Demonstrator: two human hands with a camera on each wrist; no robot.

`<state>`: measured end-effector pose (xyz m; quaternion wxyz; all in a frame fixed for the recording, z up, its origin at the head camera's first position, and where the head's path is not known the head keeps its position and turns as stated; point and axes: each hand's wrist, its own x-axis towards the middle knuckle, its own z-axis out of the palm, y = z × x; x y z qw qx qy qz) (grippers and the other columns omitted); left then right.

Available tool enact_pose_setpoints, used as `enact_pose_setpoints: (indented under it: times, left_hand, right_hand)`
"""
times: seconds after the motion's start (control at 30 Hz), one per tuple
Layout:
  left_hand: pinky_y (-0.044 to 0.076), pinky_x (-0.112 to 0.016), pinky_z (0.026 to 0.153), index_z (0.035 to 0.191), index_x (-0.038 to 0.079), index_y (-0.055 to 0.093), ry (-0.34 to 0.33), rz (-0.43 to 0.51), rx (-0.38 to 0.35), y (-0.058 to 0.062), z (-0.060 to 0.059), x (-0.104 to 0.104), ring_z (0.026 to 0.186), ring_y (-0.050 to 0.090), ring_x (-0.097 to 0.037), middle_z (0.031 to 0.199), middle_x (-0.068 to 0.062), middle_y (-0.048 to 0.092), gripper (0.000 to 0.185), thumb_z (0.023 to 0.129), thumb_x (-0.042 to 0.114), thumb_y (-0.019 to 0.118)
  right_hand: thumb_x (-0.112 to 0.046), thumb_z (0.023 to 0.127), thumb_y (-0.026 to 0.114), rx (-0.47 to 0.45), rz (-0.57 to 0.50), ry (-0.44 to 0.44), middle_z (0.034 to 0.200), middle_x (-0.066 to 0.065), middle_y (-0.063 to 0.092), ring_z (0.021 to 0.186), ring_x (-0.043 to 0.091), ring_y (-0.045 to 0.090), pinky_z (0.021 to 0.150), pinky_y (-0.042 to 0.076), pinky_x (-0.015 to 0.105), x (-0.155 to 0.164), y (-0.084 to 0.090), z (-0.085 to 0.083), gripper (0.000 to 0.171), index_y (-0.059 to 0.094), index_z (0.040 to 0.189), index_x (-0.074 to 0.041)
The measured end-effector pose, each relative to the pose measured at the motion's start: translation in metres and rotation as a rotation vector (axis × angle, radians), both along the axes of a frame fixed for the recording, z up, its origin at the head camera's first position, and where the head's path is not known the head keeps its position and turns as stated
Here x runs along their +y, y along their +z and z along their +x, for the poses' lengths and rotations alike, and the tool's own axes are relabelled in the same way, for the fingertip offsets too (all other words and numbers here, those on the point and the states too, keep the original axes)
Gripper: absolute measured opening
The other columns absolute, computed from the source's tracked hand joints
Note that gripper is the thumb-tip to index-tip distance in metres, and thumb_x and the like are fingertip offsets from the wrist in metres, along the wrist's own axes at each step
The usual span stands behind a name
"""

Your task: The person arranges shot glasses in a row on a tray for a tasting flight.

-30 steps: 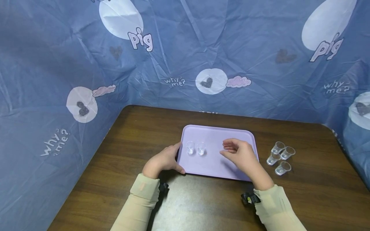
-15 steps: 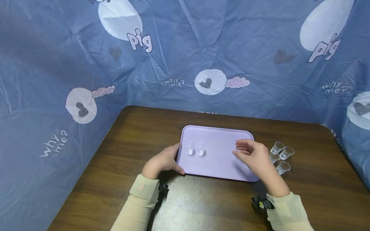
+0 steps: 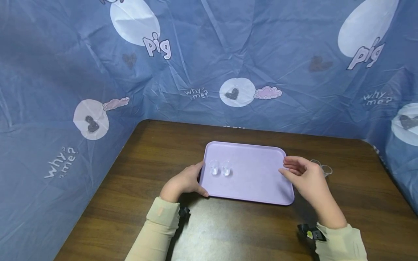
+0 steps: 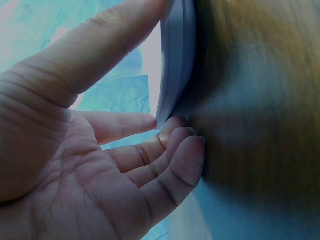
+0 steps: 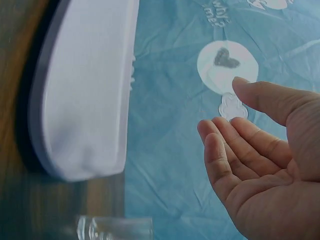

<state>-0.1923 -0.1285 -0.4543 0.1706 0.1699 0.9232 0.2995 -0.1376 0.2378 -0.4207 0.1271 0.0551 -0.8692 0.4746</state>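
Note:
In the head view, a lilac tray [image 3: 251,181] lies on the table, with two small clear cups [image 3: 214,168] standing side by side near its left end. My left hand [image 3: 185,182] touches the tray's left edge, thumb at the near corner and fingers spread along the side. The left wrist view shows that thumb and index finger against the tray rim [image 4: 175,60]. Over the tray's right edge hovers my right hand [image 3: 307,177], holding nothing, thumb apart from the bent fingers. Behind it, more small clear cups [image 3: 327,170] are partly hidden.
The brown wooden table [image 3: 156,152] surrounds the tray. A blue printed cloth [image 3: 196,65] hangs behind and beside it. In the right wrist view, part of a clear cup [image 5: 115,229] shows at the bottom edge, beyond the tray's end.
My right hand has moved right, from over the tray to its right edge, and now covers part of the cup group there. The left hand and the tray keep their places.

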Motion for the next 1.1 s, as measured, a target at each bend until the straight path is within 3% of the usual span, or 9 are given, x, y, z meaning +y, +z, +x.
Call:
enact_pose_setpoints:
  times: [0.7, 1.1]
  left_hand:
    - [0.039, -0.047, 0.108, 0.154, -0.005, 0.034, -0.013, 0.028, 0.008, 0.001, 0.000, 0.000, 0.129, 0.050, -0.035, 0.142, -0.025, 0.051, 0.118, 0.060, 0.019, 0.101]
    - [0.038, -0.047, 0.108, 0.155, -0.006, 0.032, -0.005, 0.014, 0.003, 0.003, 0.001, 0.000, 0.131, 0.048, -0.036, 0.144, -0.027, 0.050, 0.120, 0.061, 0.020, 0.101]
  right_hand:
    - [-0.008, 0.085, 0.084, 0.021, 0.032, -0.158, 0.113, 0.023, 0.069, 0.093, 0.001, 0.067, 0.076, 0.051, 0.013, 0.051, 0.006, 0.025, 0.043, 0.068, 0.123, 0.006]
    - [-0.004, 0.081, 0.086, 0.035, 0.037, -0.234, 0.098, -0.008, 0.071, 0.087, -0.008, 0.065, 0.073, 0.052, 0.012, 0.076, 0.000, 0.035, 0.044, 0.069, 0.120, 0.007]
